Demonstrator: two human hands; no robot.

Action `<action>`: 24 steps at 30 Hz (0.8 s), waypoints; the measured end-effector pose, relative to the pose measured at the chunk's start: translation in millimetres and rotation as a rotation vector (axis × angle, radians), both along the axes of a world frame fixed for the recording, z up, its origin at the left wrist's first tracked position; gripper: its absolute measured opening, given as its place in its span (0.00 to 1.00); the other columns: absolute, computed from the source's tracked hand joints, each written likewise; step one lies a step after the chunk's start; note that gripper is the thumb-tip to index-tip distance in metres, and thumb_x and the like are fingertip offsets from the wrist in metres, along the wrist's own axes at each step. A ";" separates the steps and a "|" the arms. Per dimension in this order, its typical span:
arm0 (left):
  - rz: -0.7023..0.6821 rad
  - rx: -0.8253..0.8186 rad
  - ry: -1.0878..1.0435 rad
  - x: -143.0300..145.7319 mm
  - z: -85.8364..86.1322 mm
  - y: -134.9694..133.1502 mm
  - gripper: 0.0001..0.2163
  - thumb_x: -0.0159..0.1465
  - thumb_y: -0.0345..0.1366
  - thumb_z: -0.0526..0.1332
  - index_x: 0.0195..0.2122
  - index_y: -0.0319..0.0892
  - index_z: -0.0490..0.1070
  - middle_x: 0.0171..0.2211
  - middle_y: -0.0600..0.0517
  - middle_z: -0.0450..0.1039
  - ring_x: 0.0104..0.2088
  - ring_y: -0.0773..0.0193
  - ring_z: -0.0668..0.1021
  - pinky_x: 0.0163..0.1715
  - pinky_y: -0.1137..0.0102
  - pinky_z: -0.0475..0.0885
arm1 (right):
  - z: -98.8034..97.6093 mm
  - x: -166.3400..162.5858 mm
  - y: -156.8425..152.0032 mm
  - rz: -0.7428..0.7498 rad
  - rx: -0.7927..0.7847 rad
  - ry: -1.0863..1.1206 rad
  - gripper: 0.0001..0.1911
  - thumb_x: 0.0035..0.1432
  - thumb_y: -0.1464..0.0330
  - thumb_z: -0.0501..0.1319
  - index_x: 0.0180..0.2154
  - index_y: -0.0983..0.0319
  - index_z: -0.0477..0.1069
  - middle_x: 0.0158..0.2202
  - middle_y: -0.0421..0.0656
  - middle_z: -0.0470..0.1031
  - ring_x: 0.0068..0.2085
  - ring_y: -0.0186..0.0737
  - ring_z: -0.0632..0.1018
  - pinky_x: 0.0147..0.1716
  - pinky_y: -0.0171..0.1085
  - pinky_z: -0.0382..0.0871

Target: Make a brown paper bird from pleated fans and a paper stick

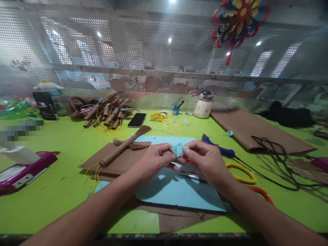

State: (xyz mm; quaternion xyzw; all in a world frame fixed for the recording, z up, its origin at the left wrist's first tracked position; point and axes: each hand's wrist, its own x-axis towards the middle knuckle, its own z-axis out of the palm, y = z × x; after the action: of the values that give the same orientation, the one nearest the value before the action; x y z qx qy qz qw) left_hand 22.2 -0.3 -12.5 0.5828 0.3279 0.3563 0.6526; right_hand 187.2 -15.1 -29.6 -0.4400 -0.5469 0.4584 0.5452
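Observation:
A small folded piece of light blue paper (178,149) is pinched between both hands. My left hand (161,155) grips its left side with thumb and finger, while my right hand (202,155) holds its right side. Below them lies a larger light blue sheet (164,193) on brown paper. Scissors with yellow and red handles (242,173) lie partly under my right hand. To the left, a rolled brown paper piece with a fanned end (123,147) and yellow strings rests on folded brown paper (99,153). A blue glue gun (222,150) lies beyond my right hand.
Several rolled brown paper pieces (112,112) are heaped at the back left, near a phone (137,120) and yellow string (159,117). A bottle (204,105) stands at the back. Large brown paper (258,128) and a black cord (276,184) lie right; a purple power strip (28,172) left.

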 end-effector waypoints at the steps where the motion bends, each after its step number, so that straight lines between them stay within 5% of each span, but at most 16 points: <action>1: -0.005 -0.005 -0.002 0.2 -0.1 0.0 0.06 0.57 0.34 0.62 0.30 0.35 0.70 0.31 0.47 0.74 0.37 0.58 0.78 0.35 0.65 0.73 | 0.5 -0.4 -0.5 -0.005 -0.009 -0.001 0.11 0.47 0.63 0.66 0.27 0.64 0.71 0.21 0.39 0.72 0.24 0.33 0.73 0.25 0.33 0.67; 13: -0.056 -0.174 -0.066 -2.7 -6.7 2.3 0.09 0.58 0.37 0.62 0.31 0.34 0.69 0.31 0.42 0.77 0.34 0.59 0.79 0.31 0.69 0.72 | -2.7 3.4 1.4 -0.015 0.094 -0.132 0.09 0.52 0.64 0.62 0.28 0.64 0.70 0.22 0.38 0.70 0.25 0.31 0.69 0.25 0.32 0.63; 24: 0.026 -0.019 0.104 1.1 -5.7 1.3 0.12 0.55 0.40 0.64 0.28 0.34 0.69 0.27 0.44 0.78 0.26 0.62 0.78 0.24 0.71 0.71 | 1.3 -0.1 -1.6 -0.027 0.052 -0.153 0.09 0.51 0.63 0.62 0.28 0.63 0.69 0.22 0.38 0.69 0.25 0.33 0.69 0.25 0.32 0.62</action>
State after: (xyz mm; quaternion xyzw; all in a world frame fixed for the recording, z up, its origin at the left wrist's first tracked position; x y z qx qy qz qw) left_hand 23.3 1.1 -18.2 0.5901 0.3721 0.3308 0.6355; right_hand 187.1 -16.7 -28.4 -0.4666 -0.5929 0.4017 0.5191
